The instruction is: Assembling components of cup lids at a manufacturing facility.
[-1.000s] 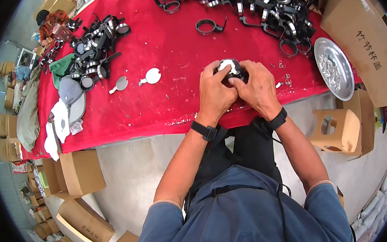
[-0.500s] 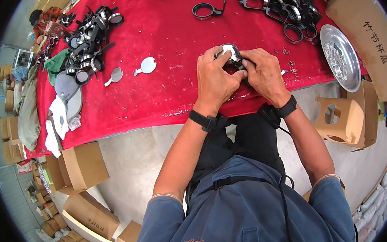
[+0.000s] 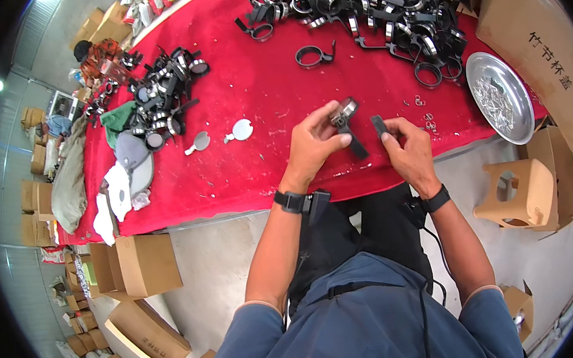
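Note:
My left hand (image 3: 312,143) grips a metal ring with a black handle (image 3: 356,145), tilted above the red cloth, its handle pointing down toward me. Between the thumb and fingers of my right hand (image 3: 411,152) is a short dark flat piece (image 3: 378,126), apart from the ring. One loose black ring with a handle (image 3: 308,57) lies beyond my hands. To the left, two flat round discs with tabs lie on the cloth, a white disc (image 3: 242,129) and a greyer disc (image 3: 201,140). Small metal clips (image 3: 429,122) lie beside my right hand.
Black-handled rings are heaped at the far right (image 3: 414,7) and at the left (image 3: 165,94). A round metal tray (image 3: 500,118) of small metal parts sits by the right edge. A grey cap (image 3: 139,170), cardboard boxes (image 3: 148,264) and a tan stool (image 3: 519,191) stand around. Someone sits far left.
My hands, together on the ring before, are now apart. The ring has turned, showing its handle, and a dark flat piece shows in my right hand. The whole view has shifted.

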Action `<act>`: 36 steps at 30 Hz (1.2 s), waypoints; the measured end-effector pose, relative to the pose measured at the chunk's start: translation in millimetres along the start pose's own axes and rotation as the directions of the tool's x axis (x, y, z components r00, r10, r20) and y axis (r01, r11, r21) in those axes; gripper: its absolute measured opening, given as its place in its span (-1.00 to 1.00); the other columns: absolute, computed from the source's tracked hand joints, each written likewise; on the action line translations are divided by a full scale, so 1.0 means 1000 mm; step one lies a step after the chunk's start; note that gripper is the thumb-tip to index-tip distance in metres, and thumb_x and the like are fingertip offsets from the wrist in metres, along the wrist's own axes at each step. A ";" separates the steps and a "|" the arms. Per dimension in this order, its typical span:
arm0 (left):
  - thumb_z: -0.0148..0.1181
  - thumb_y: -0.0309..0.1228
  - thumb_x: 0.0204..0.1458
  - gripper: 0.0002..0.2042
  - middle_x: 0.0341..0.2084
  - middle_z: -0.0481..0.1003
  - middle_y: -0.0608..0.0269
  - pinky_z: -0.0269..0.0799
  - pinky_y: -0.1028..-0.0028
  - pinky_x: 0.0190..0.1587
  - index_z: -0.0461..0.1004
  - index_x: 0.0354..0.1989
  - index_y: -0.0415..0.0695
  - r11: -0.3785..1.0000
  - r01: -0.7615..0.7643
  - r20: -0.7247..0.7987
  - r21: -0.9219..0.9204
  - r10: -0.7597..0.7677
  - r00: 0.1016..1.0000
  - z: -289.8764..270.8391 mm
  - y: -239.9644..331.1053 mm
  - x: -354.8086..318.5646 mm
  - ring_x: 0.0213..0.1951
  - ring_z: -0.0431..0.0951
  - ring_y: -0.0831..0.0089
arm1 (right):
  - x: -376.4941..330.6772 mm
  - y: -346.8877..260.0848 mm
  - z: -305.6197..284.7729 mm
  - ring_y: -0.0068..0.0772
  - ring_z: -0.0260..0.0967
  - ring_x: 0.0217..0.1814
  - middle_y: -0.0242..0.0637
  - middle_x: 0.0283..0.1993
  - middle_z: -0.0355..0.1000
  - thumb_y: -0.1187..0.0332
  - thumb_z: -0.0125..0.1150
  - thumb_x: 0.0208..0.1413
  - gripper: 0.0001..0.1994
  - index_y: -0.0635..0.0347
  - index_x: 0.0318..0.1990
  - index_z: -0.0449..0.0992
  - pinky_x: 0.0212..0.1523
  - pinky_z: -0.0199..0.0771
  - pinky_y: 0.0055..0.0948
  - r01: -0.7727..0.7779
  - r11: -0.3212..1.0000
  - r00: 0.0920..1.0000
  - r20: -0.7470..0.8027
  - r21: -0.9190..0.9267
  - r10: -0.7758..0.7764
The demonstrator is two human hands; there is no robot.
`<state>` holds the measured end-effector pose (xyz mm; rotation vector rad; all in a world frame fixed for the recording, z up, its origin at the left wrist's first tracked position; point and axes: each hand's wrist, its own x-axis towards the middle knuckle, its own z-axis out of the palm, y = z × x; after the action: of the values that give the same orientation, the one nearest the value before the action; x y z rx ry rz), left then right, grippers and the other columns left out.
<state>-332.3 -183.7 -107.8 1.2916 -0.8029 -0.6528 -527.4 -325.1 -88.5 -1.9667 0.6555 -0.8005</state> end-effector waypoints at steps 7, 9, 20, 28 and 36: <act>0.72 -0.34 -0.03 -0.08 0.62 0.24 -0.24 0.01 -0.10 0.73 0.40 0.56 -0.25 0.794 0.083 0.221 -0.602 0.065 0.973 -0.016 0.038 -0.013 0.65 0.24 -0.07 | 0.023 0.019 0.010 -0.45 0.42 -0.40 -0.26 -0.39 0.55 0.42 0.42 0.29 -0.86 0.32 -0.12 0.69 -0.30 0.45 -0.35 0.040 0.999 0.994 -0.098 -0.006 -0.041; 0.72 -0.32 -0.04 -0.08 0.62 0.24 -0.25 -0.01 -0.11 0.74 0.42 0.55 -0.22 0.752 0.090 0.237 -0.653 0.089 0.967 -0.025 0.040 -0.013 0.65 0.23 -0.08 | 0.028 0.032 0.020 -0.35 0.48 -0.38 -0.21 -0.37 0.57 0.42 0.43 0.29 -0.86 0.32 -0.12 0.69 -0.28 0.49 -0.32 -0.017 0.999 0.996 -0.086 -0.048 0.013; 0.64 -0.11 0.17 0.01 0.55 0.28 -0.31 0.07 -0.18 0.71 0.14 0.63 -0.37 0.518 0.126 0.184 -0.846 0.062 0.981 -0.070 0.029 -0.019 0.61 0.24 -0.30 | 0.023 0.040 0.027 0.02 0.60 -0.10 -0.06 -0.13 0.60 0.41 0.31 0.45 -0.86 0.31 -0.02 0.62 -0.03 0.59 -0.13 0.206 0.940 0.965 -0.102 -0.273 -0.241; 0.57 -0.07 0.23 -0.01 0.60 0.24 -0.28 0.14 -0.19 0.68 0.13 0.66 -0.34 0.426 0.166 0.218 -0.889 0.075 0.973 -0.059 0.036 -0.020 0.62 0.22 -0.30 | 0.020 0.049 0.029 -0.04 0.70 -0.02 -0.10 -0.10 0.69 0.30 0.20 0.58 -0.78 0.29 0.11 0.57 0.04 0.64 -0.17 0.074 0.993 0.988 -0.129 -0.091 -0.085; 0.65 -0.08 0.16 -0.06 0.58 0.29 -0.18 0.20 -0.04 0.67 0.30 0.58 -0.32 0.879 0.057 0.131 -0.473 0.006 0.991 -0.030 0.049 -0.021 0.57 0.36 0.04 | 0.019 0.034 0.022 -0.36 0.76 0.03 -0.13 -0.03 0.79 0.39 0.17 0.57 -0.72 0.33 0.28 0.56 0.11 0.70 -0.33 -0.076 0.982 0.997 0.008 0.171 0.075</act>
<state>-320.8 -140.7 -64.9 0.8157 -0.6725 -0.8992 -503.2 -343.0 -121.3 -1.7766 0.6350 -0.7821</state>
